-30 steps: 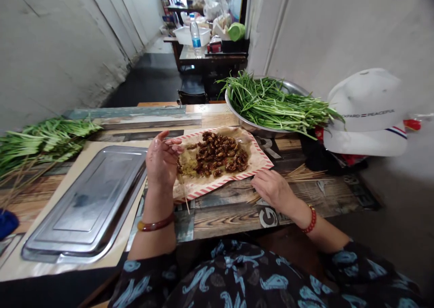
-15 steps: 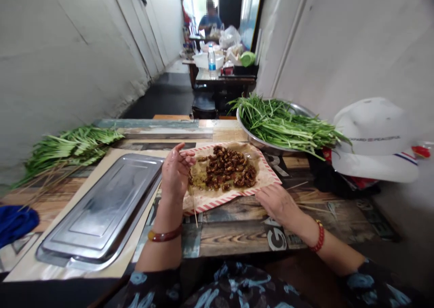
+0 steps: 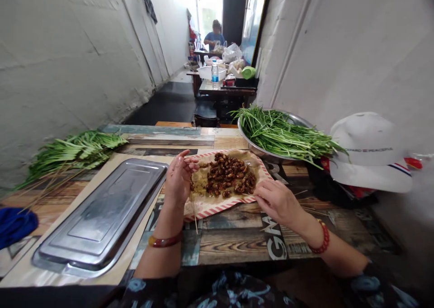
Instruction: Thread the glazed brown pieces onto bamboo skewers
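Glossy brown pupae [image 3: 226,174] lie heaped on a red-striped sheet of oily paper [image 3: 217,210]. My left hand [image 3: 179,177] is raised at the paper's left edge, palm turned inward, fingers loosely curled and apart, with nothing visible in them. Just beside it a thin skewer [image 3: 195,220] rests on the paper, its upper end by a few pupae. At the right edge of the paper, my right hand [image 3: 275,199] pinches a thin bamboo skewer [image 3: 248,194], whose pale tip points left toward the heap. Most of that skewer is hidden by the fingers.
A metal tray [image 3: 101,217] lies at left, near leafy greens on skewers [image 3: 74,152] and a blue cloth [image 3: 16,226]. Behind the paper at right stand a metal bowl [image 3: 249,143] of green chives [image 3: 285,134] and a white cap [image 3: 366,140]. Loose skewers [image 3: 313,210] lie right. A person [image 3: 215,36] sits far back.
My right hand has lifted off the table beside the paper, and a skewer tip now shows at its fingers. My left hand stays nearly in place. The camera view has tilted up slightly.
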The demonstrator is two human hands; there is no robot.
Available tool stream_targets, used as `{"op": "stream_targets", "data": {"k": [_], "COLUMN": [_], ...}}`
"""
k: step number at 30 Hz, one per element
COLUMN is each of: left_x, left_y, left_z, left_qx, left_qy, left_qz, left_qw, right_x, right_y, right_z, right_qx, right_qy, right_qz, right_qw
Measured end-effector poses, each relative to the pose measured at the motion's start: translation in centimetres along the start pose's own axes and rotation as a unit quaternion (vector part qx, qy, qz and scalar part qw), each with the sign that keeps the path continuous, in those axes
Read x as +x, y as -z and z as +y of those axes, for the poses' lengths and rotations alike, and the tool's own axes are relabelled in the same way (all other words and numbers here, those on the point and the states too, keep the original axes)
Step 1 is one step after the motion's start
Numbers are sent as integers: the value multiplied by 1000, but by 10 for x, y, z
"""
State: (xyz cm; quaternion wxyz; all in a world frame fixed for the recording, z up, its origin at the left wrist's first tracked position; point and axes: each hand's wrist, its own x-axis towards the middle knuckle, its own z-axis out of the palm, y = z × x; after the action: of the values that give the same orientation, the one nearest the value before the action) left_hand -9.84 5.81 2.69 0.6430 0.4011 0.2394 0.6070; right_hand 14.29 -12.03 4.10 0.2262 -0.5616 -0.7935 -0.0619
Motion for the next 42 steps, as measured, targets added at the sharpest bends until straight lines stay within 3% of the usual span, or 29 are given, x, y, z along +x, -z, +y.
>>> {"op": "stream_targets", "data": {"k": [3,6,13,17,21,32,36,42], "left_x": [0,1,6,5,3,3,6,9], "left_y": [-2,-3,-1,-1,-5,-8,-5,-3], "left_z": [0,-2,-9,-9,-9,-10,-12,-13], "left_qx": [-1,6,24,28,46,77,82,91], "left_qy": [6,7,-16,-26,-40,-51,-40,-52], "left_qz": [0,-5,-23,-26,-37,-49,-59,-20], "left_qw": [1000,1000,999,999,997,994,994,994], "right_x": [6,11,27,31,27,-34,-59,-93], "right_y": [5,15,40,38,22,-27,-22,-5], "right_z": [1,3,12,15,10,-12,-3,19], "right_qx": [-12,3,70,50,31,25,28,47], "right_qy": [15,-17,-53,-38,-23,-14,-14,-72], "right_qz": [0,44,57,-11,-69,-94,-74,-70], "right_qw": [1000,999,994,998,997,995,997,994]}}
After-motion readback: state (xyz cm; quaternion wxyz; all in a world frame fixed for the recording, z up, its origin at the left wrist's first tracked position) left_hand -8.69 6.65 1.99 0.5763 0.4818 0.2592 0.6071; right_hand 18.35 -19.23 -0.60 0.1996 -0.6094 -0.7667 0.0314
